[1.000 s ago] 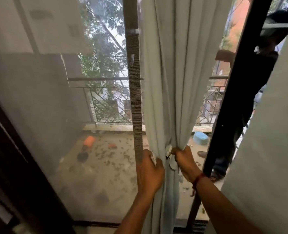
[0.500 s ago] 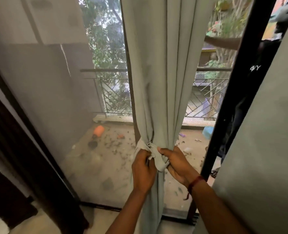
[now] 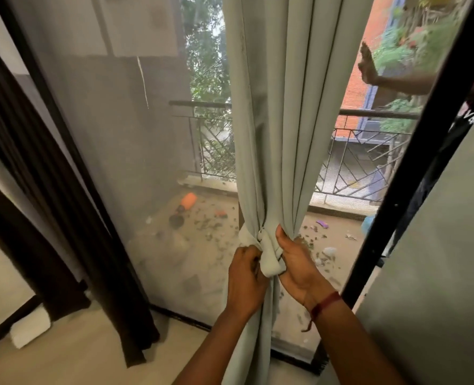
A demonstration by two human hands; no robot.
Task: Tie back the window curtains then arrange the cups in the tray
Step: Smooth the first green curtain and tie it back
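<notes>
**Right hand rolls palm-in on the knot**

Half a second on, the right hand (image 3: 297, 262) has turned from knuckles-up to palm showing, with its thumb now raised against the gathered cloth. The view has also swung to take in more floor to the left of the hands.

The pale grey-green curtain (image 3: 280, 134) hangs straight above both hands and is pinched to a narrow waist right between them. Its loose lower length drops between the two forearms. Well to the left of the hands, a dark brown curtain (image 3: 49, 190) hangs down to the floor beside a mesh screen (image 3: 105, 134). Just right of the right hand, a black door frame (image 3: 413, 162) slants upward.

The left hand (image 3: 245, 279) has its fingers curled, pinching the left side of the tie-back (image 3: 270, 259). The right hand grips the other side, its fingers wrapped behind the cloth. The tie-back is a knotted lump of the same pale fabric, wound round the curtain's waist and touching both hands.

A red thread (image 3: 324, 304) circles the right wrist. Beyond the left hand, out on the balcony, lies an orange bottle (image 3: 188, 200).
</notes>
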